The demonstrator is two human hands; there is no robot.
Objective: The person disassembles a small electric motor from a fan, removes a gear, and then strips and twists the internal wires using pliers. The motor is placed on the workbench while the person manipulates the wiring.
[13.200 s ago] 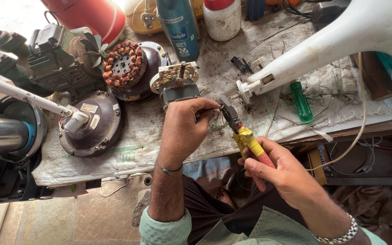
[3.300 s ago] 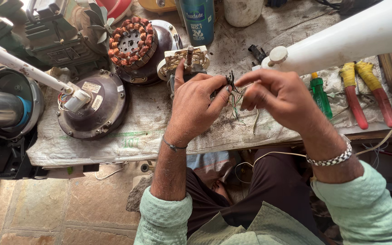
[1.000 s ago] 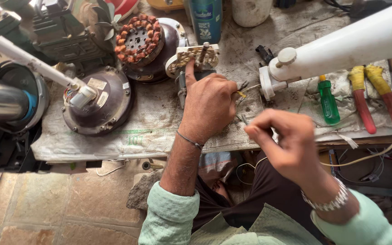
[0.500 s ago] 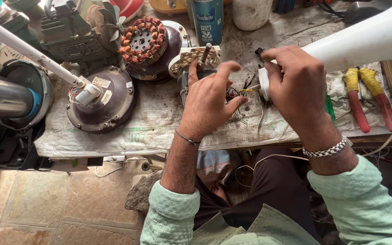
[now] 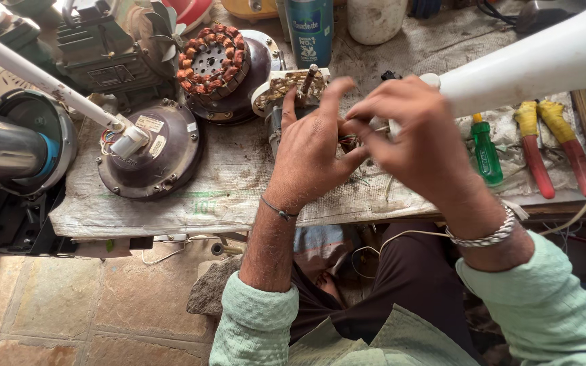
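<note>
My left hand [image 5: 310, 152] rests on the workbench over a small fan motor [image 5: 291, 91], thumb and forefinger pinched on thin wires [image 5: 348, 141] that come out of it. My right hand [image 5: 418, 139] meets it from the right and pinches the same wire ends with its fingertips. The wires sit at the mouth of a white plastic fan neck [image 5: 544, 61] that slants up to the right. Most of the motor and the wire ends are hidden by my fingers.
A copper-wound stator [image 5: 211, 61] and a dark motor housing [image 5: 150, 152] with a white rod lie to the left, a silver cylinder [image 5: 1, 146] further left. Yellow-and-red-handled pliers [image 5: 554, 152] and a green screwdriver [image 5: 486, 152] lie to the right. A blue can [image 5: 310, 30] stands behind.
The pliers my right hand held earlier now lie on the bench at the right. Within the last second my right hand rose from near my lap back to the wires.
</note>
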